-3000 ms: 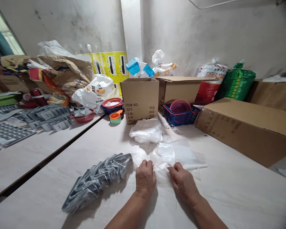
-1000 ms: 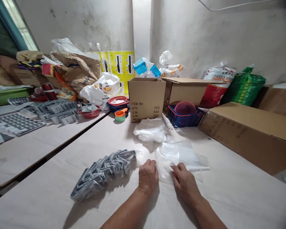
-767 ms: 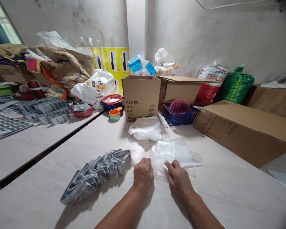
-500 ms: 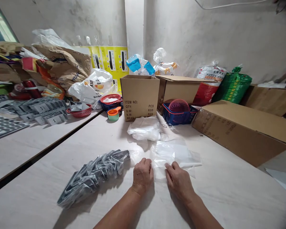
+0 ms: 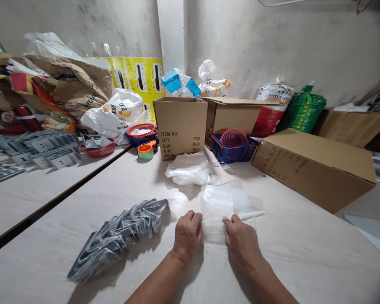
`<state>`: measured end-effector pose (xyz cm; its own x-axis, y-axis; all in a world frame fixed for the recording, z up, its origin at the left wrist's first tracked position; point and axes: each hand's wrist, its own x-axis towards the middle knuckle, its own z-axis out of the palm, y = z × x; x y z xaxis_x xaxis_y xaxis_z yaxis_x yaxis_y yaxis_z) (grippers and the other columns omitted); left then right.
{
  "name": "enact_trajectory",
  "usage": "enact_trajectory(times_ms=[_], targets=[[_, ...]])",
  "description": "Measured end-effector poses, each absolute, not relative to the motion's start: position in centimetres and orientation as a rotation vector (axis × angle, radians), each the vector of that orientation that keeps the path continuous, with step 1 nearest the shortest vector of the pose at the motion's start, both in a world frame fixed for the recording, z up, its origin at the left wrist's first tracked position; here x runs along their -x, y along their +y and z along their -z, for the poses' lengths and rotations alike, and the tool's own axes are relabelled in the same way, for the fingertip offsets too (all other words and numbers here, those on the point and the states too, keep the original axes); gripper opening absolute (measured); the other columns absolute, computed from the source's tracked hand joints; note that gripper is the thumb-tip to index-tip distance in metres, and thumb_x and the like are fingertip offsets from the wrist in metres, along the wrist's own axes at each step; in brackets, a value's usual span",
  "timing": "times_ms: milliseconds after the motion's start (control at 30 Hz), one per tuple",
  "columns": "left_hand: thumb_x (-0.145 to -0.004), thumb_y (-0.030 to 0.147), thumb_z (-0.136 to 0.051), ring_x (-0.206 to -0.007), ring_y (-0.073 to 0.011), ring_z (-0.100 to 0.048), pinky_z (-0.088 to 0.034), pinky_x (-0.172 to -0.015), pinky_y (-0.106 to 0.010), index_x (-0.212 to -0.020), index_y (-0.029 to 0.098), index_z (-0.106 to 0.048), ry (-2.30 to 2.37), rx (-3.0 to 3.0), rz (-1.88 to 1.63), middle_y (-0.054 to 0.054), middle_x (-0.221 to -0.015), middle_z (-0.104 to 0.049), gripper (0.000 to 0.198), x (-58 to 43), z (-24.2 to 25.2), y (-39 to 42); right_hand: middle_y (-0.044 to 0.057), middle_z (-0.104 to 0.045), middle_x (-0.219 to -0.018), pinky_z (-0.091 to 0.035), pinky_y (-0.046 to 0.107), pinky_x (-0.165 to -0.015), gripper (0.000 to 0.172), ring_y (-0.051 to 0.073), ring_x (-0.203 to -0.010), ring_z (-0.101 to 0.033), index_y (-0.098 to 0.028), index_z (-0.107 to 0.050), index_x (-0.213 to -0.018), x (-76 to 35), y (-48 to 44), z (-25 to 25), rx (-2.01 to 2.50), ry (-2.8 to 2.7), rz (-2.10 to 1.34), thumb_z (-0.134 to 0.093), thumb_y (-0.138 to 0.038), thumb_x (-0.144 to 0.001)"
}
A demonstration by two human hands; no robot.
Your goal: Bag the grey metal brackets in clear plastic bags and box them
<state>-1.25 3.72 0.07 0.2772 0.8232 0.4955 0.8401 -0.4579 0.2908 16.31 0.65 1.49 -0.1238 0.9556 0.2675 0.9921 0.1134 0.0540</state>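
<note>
Hardly anything is changing: we are keeping our curled left hand [image 5: 187,236] and right hand [image 5: 241,241] on the near edge of a clear plastic bag [image 5: 223,207], which is lying between and ahead of them on the table [image 5: 304,261]. We cannot tell whether either hand is pinching it.

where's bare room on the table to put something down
The widest bare patch is the tabletop right of the right hand, below the long cardboard box. Another lies on the left table, below the grey flat pieces. It's crowded at the far end, around the upright carton and blue basket.
</note>
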Motion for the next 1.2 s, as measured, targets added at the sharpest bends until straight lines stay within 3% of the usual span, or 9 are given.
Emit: enact_trajectory(times_ms=[400, 600, 1200], targets=[[-0.075, 0.009, -0.042, -0.071, -0.0181, -0.056, -0.039, -0.065, -0.028, -0.082, 0.017, -0.059, -1.669, 2.571, 0.921, -0.005, -0.076, -0.058, 0.020, 1.2, -0.1, 3.8, 0.003, -0.057, -0.078, -0.024, 0.026, -0.050, 0.014, 0.014, -0.063, -0.057, -0.021, -0.060, -0.088, -16.3, 0.9, -0.8, 1.951, -2.207, 0.233, -0.047, -0.018, -0.087], [-0.078, 0.015, -0.043, -0.070, -0.0186, -0.056, -0.038, -0.063, -0.028, -0.081, 0.017, -0.059, -1.696, 2.607, 0.886, -0.005, -0.076, -0.059, 0.016, 1.3, 0.2, 3.9, 0.003, -0.057, -0.085, -0.025, 0.026, -0.052, 0.019, 0.014, -0.066, -0.058, -0.022, -0.057, -0.104, -16.5, 1.0, -0.7, 1.995, -2.174, 0.237, -0.046, -0.023, -0.090], [-0.079, 0.016, -0.043, -0.067, -0.0170, -0.054, -0.035, -0.062, -0.028, -0.079, 0.018, -0.059, -1.751, 2.610, 0.871, -0.004, -0.075, -0.060, 0.015, 1.4, 0.2, 3.8, 0.002, -0.056, -0.081, -0.022, 0.027, -0.053, 0.014, 0.014, -0.065, -0.057, -0.022, -0.058, -0.093, -16.6, 1.3, -0.3, 1.956, -2.177, 0.172, -0.044, -0.021, -0.090]])
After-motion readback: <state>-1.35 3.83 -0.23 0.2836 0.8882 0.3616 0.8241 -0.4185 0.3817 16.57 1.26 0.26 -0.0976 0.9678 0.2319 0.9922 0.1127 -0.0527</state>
